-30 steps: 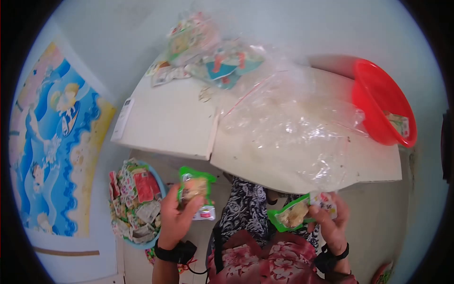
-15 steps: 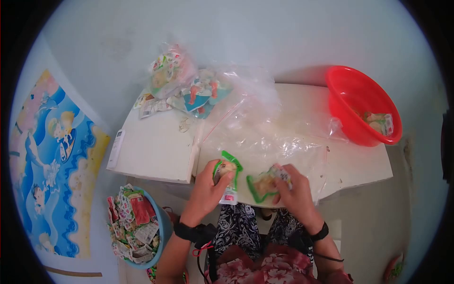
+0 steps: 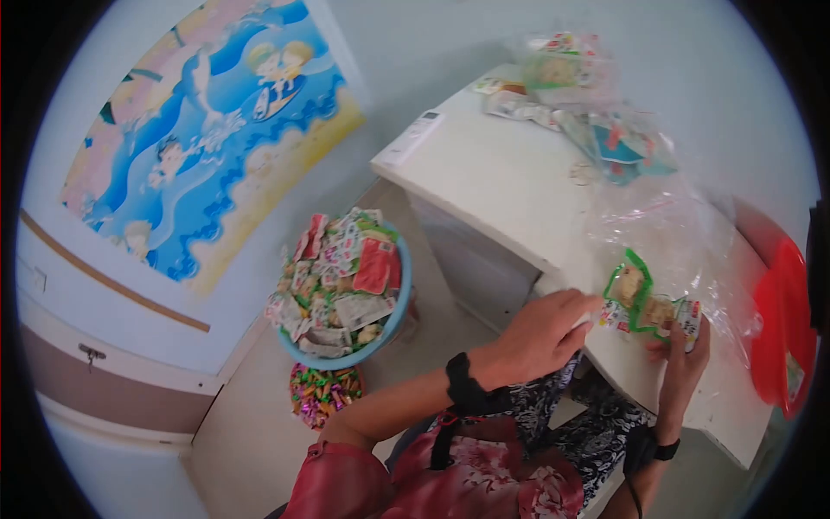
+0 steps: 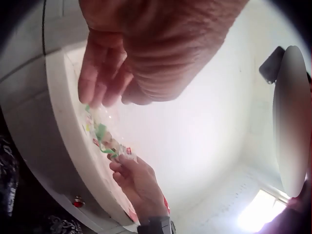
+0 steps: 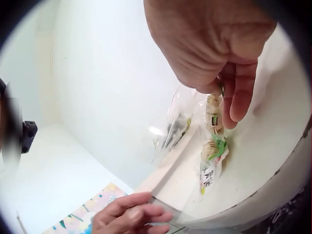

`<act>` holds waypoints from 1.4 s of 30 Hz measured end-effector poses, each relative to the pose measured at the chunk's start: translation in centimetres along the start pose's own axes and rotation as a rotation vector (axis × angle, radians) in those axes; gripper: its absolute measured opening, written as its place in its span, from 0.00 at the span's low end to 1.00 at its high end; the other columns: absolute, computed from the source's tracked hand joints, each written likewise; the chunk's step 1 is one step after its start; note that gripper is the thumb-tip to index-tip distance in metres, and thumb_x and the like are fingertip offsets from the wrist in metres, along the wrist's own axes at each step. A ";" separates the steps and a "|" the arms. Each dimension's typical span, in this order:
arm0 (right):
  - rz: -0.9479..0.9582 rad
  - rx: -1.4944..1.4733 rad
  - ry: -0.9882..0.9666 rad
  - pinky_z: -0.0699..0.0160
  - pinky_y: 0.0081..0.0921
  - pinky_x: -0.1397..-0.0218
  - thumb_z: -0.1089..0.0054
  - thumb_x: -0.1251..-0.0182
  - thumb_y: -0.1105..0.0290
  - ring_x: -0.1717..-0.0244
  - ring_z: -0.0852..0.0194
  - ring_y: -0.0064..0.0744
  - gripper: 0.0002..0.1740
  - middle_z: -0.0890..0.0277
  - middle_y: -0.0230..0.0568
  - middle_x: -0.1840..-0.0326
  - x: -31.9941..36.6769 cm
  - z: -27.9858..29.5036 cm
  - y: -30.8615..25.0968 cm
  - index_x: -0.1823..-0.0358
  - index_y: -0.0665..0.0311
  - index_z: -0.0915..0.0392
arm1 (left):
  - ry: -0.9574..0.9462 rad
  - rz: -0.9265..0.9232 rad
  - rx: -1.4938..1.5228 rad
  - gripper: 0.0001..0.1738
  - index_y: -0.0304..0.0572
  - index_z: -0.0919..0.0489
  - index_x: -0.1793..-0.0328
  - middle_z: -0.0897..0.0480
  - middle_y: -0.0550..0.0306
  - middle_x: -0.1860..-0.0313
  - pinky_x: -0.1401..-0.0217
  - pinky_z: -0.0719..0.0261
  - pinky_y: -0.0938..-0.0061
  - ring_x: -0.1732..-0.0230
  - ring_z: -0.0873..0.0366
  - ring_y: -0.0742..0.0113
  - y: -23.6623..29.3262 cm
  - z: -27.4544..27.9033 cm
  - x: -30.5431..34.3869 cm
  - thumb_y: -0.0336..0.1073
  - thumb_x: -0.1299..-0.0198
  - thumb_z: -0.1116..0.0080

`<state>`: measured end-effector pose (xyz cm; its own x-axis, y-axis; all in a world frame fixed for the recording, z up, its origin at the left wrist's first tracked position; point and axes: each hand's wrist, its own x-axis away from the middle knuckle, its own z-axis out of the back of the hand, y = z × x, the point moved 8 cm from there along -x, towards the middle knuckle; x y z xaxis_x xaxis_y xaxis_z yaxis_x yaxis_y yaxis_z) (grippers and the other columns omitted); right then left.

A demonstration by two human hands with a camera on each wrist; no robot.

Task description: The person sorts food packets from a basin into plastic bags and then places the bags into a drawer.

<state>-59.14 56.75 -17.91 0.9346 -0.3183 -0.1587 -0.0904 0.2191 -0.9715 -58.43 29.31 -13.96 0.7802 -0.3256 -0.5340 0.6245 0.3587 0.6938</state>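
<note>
My right hand (image 3: 686, 350) pinches a green-edged food packet (image 3: 661, 313) over the clear plastic bag on the table's right part; in the right wrist view its thumb and fingers (image 5: 239, 97) grip the packet's end. A second green-edged packet (image 3: 627, 284) lies against the first one. My left hand (image 3: 546, 336) is to the left of both packets, by the table's front edge, fingers loosely bent and holding nothing. In the right wrist view the left hand (image 5: 131, 214) appears apart from the packets.
A blue basin (image 3: 399, 298) heaped with packets stands on the floor at left, above small colourful wrapped items (image 3: 324, 394). The red basin (image 3: 774, 320) is at the table's right end. Filled bags (image 3: 566, 73) and a white remote (image 3: 412, 138) lie along the back.
My head view has turned left. The left hand has let go of its packet and moved away from it; that packet now lies beside the one in my right hand.
</note>
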 end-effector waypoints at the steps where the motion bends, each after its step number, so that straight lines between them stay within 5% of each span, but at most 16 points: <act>1: -0.001 0.052 0.015 0.21 0.19 0.76 0.44 0.20 0.74 0.73 0.17 0.26 0.22 0.18 0.45 0.54 -0.2 0.0 0.3 0.29 0.69 0.33 | -0.045 0.028 0.016 0.18 0.36 0.22 0.35 0.16 0.46 0.54 0.55 0.18 0.60 0.59 0.16 0.52 -0.2 1.1 1.3 0.30 0.29 0.38; 4: 0.069 0.085 0.089 0.21 0.18 0.75 0.44 0.20 0.75 0.68 0.16 0.24 0.29 0.21 0.46 0.47 0.1 -0.1 -0.1 0.21 0.66 0.37 | 0.013 0.194 0.056 0.13 0.39 0.18 0.39 0.13 0.55 0.58 0.58 0.15 0.72 0.62 0.11 0.66 -1.6 5.8 5.4 0.29 0.28 0.39; 5: 0.035 0.069 0.082 0.22 0.18 0.74 0.44 0.21 0.77 0.65 0.16 0.22 0.32 0.24 0.50 0.38 0.3 0.0 0.1 0.18 0.65 0.40 | 0.066 0.289 0.080 0.13 0.39 0.18 0.38 0.13 0.56 0.58 0.56 0.14 0.74 0.60 0.10 0.68 -3.8 7.5 7.6 0.29 0.27 0.39; 9: 0.049 0.175 0.140 0.26 0.16 0.74 0.45 0.20 0.77 0.66 0.19 0.19 0.31 0.27 0.50 0.27 1.2 1.0 0.7 0.19 0.65 0.38 | 0.396 0.646 0.061 0.12 0.37 0.18 0.40 0.13 0.57 0.59 0.57 0.13 0.75 0.60 0.11 0.70 -13.9 17.1 18.3 0.27 0.26 0.43; 13: 0.027 0.212 0.191 0.30 0.13 0.74 0.47 0.19 0.77 0.66 0.23 0.15 0.28 0.29 0.43 0.23 2.1 1.3 1.2 0.20 0.67 0.36 | 0.766 0.825 -0.432 0.11 0.35 0.15 0.48 0.12 0.51 0.65 0.57 0.15 0.71 0.63 0.12 0.65 -20.9 29.0 30.6 0.30 0.33 0.37; 18: 0.135 0.151 0.206 0.32 0.11 0.72 0.51 0.17 0.74 0.64 0.24 0.13 0.24 0.28 0.43 0.23 2.3 1.9 1.1 0.24 0.72 0.33 | 0.663 1.037 -0.830 0.19 0.33 0.15 0.47 0.11 0.43 0.55 0.46 0.15 0.58 0.52 0.11 0.51 -24.7 36.8 37.1 0.41 0.37 0.32; 19: 0.125 0.150 0.199 0.33 0.11 0.72 0.51 0.17 0.73 0.64 0.24 0.13 0.24 0.28 0.43 0.24 2.2 2.1 1.4 0.24 0.72 0.33 | 0.566 1.129 -0.863 0.29 0.33 0.16 0.40 0.13 0.38 0.45 0.39 0.18 0.54 0.43 0.14 0.46 -25.8 37.5 37.6 0.49 0.40 0.29; 25: 0.124 0.165 0.249 0.33 0.10 0.70 0.49 0.17 0.70 0.62 0.24 0.13 0.24 0.24 0.43 0.29 2.3 2.7 1.2 0.25 0.70 0.31 | 0.285 1.258 -0.665 0.66 0.28 0.37 0.17 0.22 0.32 0.30 0.28 0.25 0.54 0.28 0.23 0.40 -28.7 37.4 36.1 0.63 0.54 0.19; 28: 0.114 0.150 0.200 0.31 0.11 0.67 0.46 0.18 0.68 0.60 0.23 0.14 0.24 0.24 0.43 0.30 1.1 3.3 2.9 0.26 0.70 0.30 | 0.119 1.256 -0.661 0.75 0.28 0.47 0.14 0.28 0.29 0.23 0.21 0.31 0.54 0.21 0.31 0.40 -29.2 36.5 34.5 0.66 0.58 0.18; 29: 0.112 0.163 0.203 0.30 0.12 0.65 0.45 0.18 0.68 0.59 0.23 0.15 0.24 0.24 0.43 0.30 1.4 4.7 3.8 0.26 0.70 0.30 | 0.079 1.078 -0.778 0.78 0.29 0.51 0.12 0.37 0.29 0.17 0.17 0.38 0.54 0.16 0.39 0.40 -30.6 36.3 34.9 0.67 0.57 0.19; 31: 0.131 0.003 0.236 0.24 0.17 0.58 0.44 0.21 0.70 0.55 0.21 0.20 0.24 0.23 0.39 0.33 1.8 4.7 4.1 0.27 0.68 0.30 | -0.051 0.854 -0.901 0.64 0.31 0.49 0.12 0.41 0.32 0.14 0.13 0.46 0.54 0.14 0.45 0.39 -32.3 35.5 36.4 0.59 0.43 0.26; 33: 0.072 0.114 0.247 0.28 0.14 0.64 0.44 0.22 0.73 0.59 0.20 0.16 0.22 0.22 0.38 0.33 2.4 4.1 2.2 0.30 0.66 0.28 | -0.141 0.920 -0.869 0.55 0.29 0.44 0.14 0.40 0.33 0.14 0.13 0.46 0.54 0.14 0.45 0.40 -32.2 35.2 35.2 0.52 0.39 0.30; 34: 0.102 0.124 0.255 0.31 0.13 0.68 0.44 0.22 0.73 0.62 0.20 0.15 0.21 0.21 0.37 0.34 2.6 3.3 0.9 0.30 0.65 0.28 | -0.125 0.848 -0.870 0.55 0.30 0.44 0.14 0.40 0.31 0.15 0.13 0.44 0.55 0.15 0.42 0.40 -33.0 35.7 35.8 0.49 0.40 0.28; 36: 0.099 0.077 0.251 0.31 0.12 0.69 0.47 0.19 0.75 0.63 0.19 0.15 0.17 0.21 0.42 0.32 2.6 2.8 0.0 0.33 0.66 0.27 | -0.038 1.013 -0.741 0.57 0.32 0.43 0.14 0.37 0.31 0.17 0.16 0.39 0.56 0.16 0.39 0.41 -31.2 35.2 33.4 0.47 0.44 0.24; 39: 0.100 0.043 0.263 0.31 0.12 0.69 0.48 0.18 0.76 0.63 0.19 0.15 0.16 0.21 0.46 0.32 2.7 2.6 -0.6 0.34 0.67 0.28 | 0.044 0.901 -0.704 0.57 0.32 0.40 0.15 0.27 0.33 0.23 0.23 0.29 0.59 0.25 0.27 0.44 -31.5 36.3 34.2 0.44 0.48 0.21; 42: 0.097 0.049 0.275 0.31 0.12 0.68 0.49 0.17 0.74 0.63 0.21 0.14 0.15 0.20 0.47 0.34 3.0 2.7 -0.9 0.34 0.67 0.28 | 0.163 1.077 -0.333 0.52 0.29 0.35 0.19 0.19 0.38 0.32 0.31 0.23 0.63 0.34 0.19 0.50 -32.9 37.7 36.0 0.42 0.48 0.21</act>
<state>-55.34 58.07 -17.09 0.7937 -0.5302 -0.2982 -0.1515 0.3025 -0.9410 -52.18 -27.24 -37.79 0.8965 0.4010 0.1886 -0.4138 0.6054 0.6799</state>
